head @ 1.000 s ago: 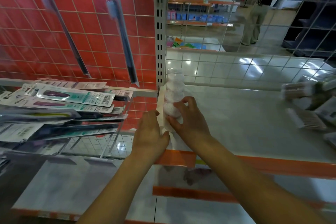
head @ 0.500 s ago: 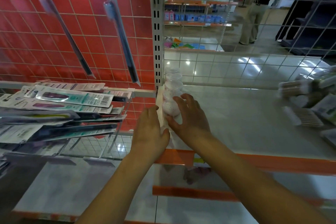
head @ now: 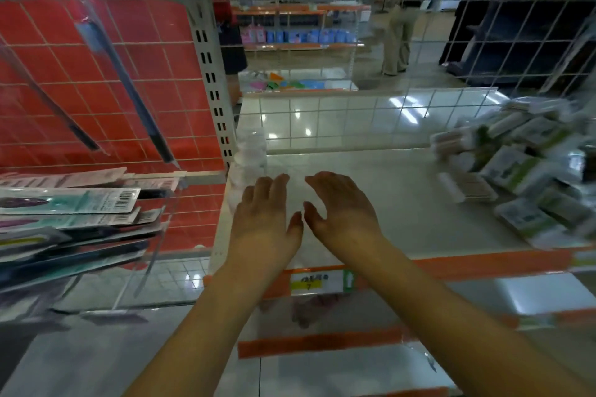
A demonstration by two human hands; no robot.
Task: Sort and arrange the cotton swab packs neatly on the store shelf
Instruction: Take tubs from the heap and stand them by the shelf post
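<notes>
Both my hands, left (head: 263, 219) and right (head: 342, 209), fingers straight, holding nothing, over the shelf (head: 371, 190) beside the packs (head: 248, 155).

Hands (head: 303, 216) open above shelf (head: 403, 203); swab packs (head: 516, 167) right.

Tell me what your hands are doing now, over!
Left hand open, right hand open, both empty. Clear packs lined up at shelf's left edge. Jumbled swab packs waiting right. Nothing blocking.

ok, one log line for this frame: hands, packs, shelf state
left hand: open, holds nothing | right hand: open, holds nothing | clear packs: rowed at shelf left edge | loose pack pile: right, unsorted
</notes>
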